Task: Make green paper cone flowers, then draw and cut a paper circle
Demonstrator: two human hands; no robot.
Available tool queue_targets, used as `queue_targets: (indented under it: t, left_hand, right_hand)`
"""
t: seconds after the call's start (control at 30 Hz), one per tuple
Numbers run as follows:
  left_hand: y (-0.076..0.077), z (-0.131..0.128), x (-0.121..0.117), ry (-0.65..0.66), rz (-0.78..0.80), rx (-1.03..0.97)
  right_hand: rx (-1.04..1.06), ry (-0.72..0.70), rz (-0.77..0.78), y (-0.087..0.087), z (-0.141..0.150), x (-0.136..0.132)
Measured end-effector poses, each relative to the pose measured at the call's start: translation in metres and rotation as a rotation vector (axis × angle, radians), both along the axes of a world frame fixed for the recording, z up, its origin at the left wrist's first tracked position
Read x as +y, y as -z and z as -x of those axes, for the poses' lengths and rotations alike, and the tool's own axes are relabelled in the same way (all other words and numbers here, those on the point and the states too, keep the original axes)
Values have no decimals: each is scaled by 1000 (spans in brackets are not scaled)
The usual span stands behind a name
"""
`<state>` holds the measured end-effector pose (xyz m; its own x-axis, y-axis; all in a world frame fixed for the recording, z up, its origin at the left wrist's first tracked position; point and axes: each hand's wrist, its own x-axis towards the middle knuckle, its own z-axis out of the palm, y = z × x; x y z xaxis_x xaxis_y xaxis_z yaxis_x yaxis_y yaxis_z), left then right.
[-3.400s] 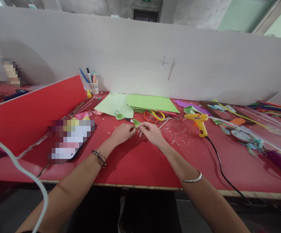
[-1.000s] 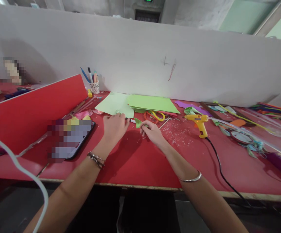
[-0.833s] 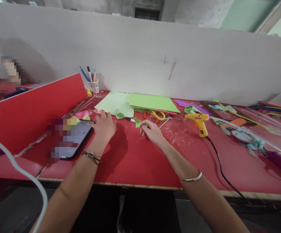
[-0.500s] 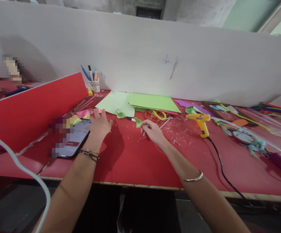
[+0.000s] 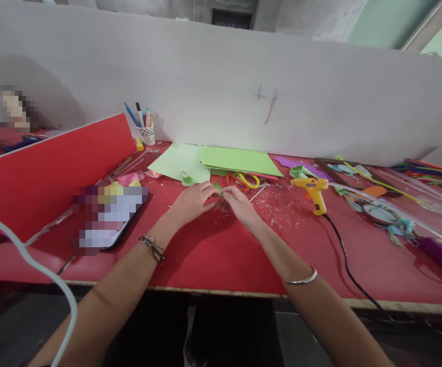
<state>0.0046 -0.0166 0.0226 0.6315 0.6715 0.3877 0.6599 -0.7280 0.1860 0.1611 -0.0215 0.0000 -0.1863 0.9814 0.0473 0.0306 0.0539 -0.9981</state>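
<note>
My left hand [image 5: 192,204] and my right hand [image 5: 240,205] meet above the red tabletop in the middle. Between their fingertips is a small green paper piece [image 5: 217,186], leaf-like in shape and partly covered by the fingers. My right hand is closed on it in a pinch. The fingers of my left hand are bent in against the same piece, fingertips partly hidden. Just beyond my left hand lies a curled green paper cutting [image 5: 188,179]. Scissors with red and yellow handles [image 5: 248,180] rest behind my right hand.
Green paper sheets [image 5: 239,160] lie at the back. A yellow glue gun [image 5: 312,191] stands right, its black cord [image 5: 341,250] running over the front edge. At left are a phone [image 5: 127,227], partly blurred, a red board [image 5: 60,173] and a pen cup [image 5: 146,135]. Paper shreds [image 5: 282,211] are scattered nearby.
My left hand has moved right, from beside the phone to the green paper piece at my right hand. The phone's display is now blurred over. My right hand has barely moved.
</note>
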Motion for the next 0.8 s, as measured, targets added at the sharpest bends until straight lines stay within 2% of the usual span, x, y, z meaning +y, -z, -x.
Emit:
queue_targets:
  t: [0.13, 0.27, 0.43, 0.5, 0.6, 0.8]
  left_hand:
    - [3, 1, 2, -51, 47, -28]
    - [4, 2, 3, -51, 22, 66]
    - [6, 3, 4, -28, 9, 188]
    - [7, 3, 4, -17, 36, 216]
    - [10, 4, 6, 6, 96, 218]
    - [13, 5, 9, 37, 165, 125]
  right_hand:
    - [-18, -47, 3, -2, -1, -3]
    - [-135, -89, -41, 1, -3, -4]
    - [-550, -44, -445, 5, -10, -3]
    - [-690, -35, -518, 6, -12, -2]
    - [-766, -78, -521, 6, -14, -1]
    - [-703, -165, -500, 2, -15, -1]
